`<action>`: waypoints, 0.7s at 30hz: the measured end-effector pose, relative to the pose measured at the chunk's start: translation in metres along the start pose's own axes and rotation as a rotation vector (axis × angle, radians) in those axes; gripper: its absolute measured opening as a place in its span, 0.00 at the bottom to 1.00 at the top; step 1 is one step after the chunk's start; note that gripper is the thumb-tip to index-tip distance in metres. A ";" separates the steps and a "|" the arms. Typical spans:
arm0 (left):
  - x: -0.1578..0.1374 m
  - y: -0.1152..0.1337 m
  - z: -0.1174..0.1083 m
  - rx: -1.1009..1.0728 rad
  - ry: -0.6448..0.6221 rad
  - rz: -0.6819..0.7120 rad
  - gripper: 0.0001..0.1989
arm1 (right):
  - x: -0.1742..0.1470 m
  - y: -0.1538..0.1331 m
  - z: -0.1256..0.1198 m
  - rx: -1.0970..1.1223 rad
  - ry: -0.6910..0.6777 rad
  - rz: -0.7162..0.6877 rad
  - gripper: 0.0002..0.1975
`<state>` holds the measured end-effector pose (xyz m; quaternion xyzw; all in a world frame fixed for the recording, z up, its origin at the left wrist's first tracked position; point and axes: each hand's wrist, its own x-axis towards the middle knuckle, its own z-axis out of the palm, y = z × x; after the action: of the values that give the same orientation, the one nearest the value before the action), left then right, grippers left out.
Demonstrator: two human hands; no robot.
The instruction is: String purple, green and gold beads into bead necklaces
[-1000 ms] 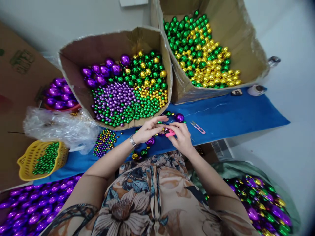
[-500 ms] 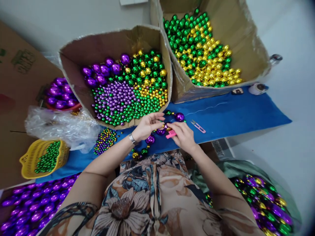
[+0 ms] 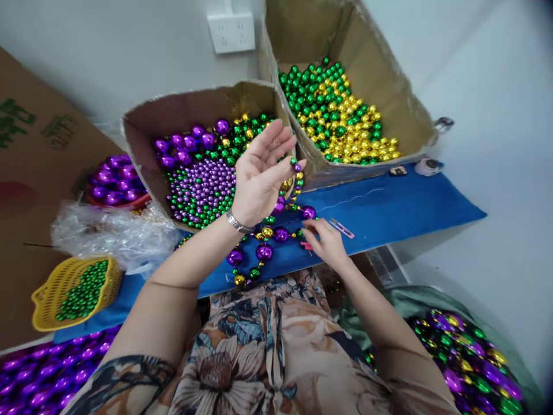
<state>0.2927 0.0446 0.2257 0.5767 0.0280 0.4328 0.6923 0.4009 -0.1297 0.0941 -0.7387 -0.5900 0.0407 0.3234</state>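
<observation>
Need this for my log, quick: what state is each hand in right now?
Left hand: raised, thumb and finger closed on the bead strand.
Right hand: fingers curled by a pink object; whether it grips anything cannot be told.

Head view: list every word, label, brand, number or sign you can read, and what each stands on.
No text is readable.
Cardboard panel at left: bold green print, too blurred to read.
Same panel: a second, fainter patch of print, also too blurred.
White wall socket: no lettering I can make out.
</observation>
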 end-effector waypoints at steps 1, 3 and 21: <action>0.004 0.005 0.005 0.004 -0.016 0.025 0.26 | 0.014 -0.013 -0.008 0.067 0.076 -0.035 0.18; 0.009 0.015 0.014 0.024 -0.020 0.065 0.27 | 0.041 -0.033 -0.018 0.157 0.162 -0.115 0.25; 0.025 0.082 -0.009 0.051 0.095 0.226 0.27 | 0.159 -0.080 -0.142 0.466 0.224 -0.271 0.20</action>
<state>0.2575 0.0641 0.3015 0.5726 0.0065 0.5340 0.6220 0.4433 -0.0401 0.2991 -0.5587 -0.6187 0.0498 0.5500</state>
